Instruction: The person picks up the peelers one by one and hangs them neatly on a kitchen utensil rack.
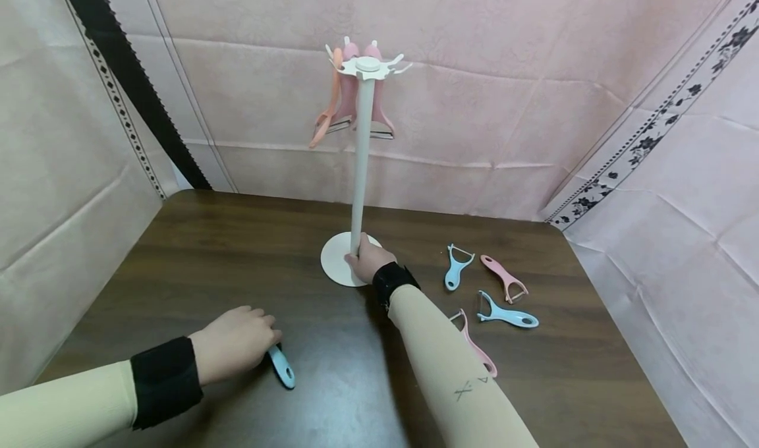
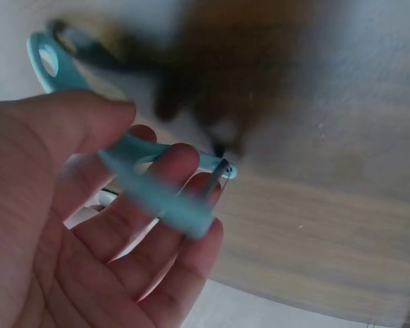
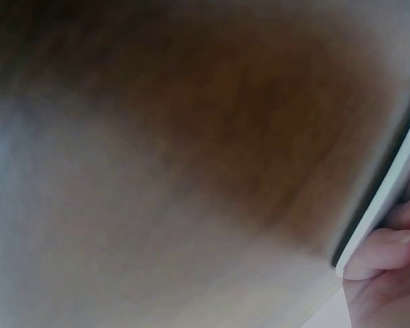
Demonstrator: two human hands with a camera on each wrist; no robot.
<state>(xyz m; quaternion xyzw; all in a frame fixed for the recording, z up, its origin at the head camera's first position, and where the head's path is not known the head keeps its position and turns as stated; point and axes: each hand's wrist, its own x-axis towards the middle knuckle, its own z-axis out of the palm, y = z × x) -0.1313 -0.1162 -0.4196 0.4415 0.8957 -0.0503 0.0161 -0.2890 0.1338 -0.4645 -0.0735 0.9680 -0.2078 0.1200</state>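
My left hand [image 1: 240, 339] pinches a blue peeler [image 2: 65, 74] between thumb and fingers over the left front of the table. In the left wrist view its forked head and blade lie across the fingers, while the holed handle end sticks out past the thumb. Farther back, my right hand [image 1: 375, 261] grips the white post of a hook stand [image 1: 363, 151] low down, just above its round base [image 1: 337, 258]. The right wrist view has the fingers [image 3: 386, 253] against a white rim. From the stand's hooks hang an orange peeler [image 1: 333, 95] and two pink peelers [image 1: 379, 109].
Right of the stand, two blue peelers [image 1: 453, 273] and two pink peelers [image 1: 501, 273] lie loose on the brown table [image 1: 249, 250]. My right forearm [image 1: 450, 369] partly covers the nearer pink one. A pink cloth backdrop [image 1: 504, 118] hangs behind the table.
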